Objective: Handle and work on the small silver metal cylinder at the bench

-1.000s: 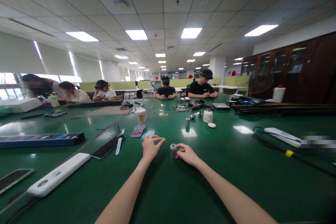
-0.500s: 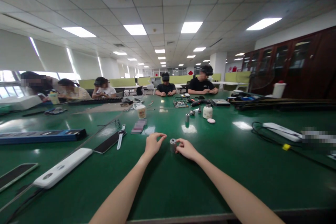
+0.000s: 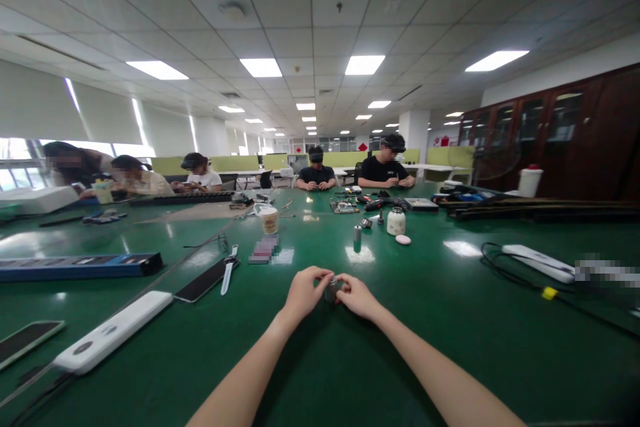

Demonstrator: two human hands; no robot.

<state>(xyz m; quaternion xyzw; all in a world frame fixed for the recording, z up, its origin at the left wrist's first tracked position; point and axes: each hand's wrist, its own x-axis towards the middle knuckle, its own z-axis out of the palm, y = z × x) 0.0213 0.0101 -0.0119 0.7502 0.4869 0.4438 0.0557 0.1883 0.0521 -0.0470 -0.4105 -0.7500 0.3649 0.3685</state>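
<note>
A small grey metal cylinder (image 3: 331, 291) stands upright on the green table (image 3: 320, 360), between my two hands. My left hand (image 3: 304, 293) is closed, thumb and fingers pinched at the cylinder's upper left edge. From the other side, the bent fingers of my right hand (image 3: 358, 298) hold the cylinder's body. Fingertips hide part of its top and sides. Farther back stands a second metal cylinder (image 3: 357, 237), untouched.
Beyond are a white jar (image 3: 396, 221), its pink lid (image 3: 403, 239) and a paper cup (image 3: 269, 220). To the left lie a watch (image 3: 229, 271), a black phone (image 3: 203, 281) and a white power strip (image 3: 115, 332). Several people sit across the table.
My left hand has moved right and closed in on the top of the cylinder, from which it was apart. My right hand stays at the cylinder's side. The view has tilted slightly upward.
</note>
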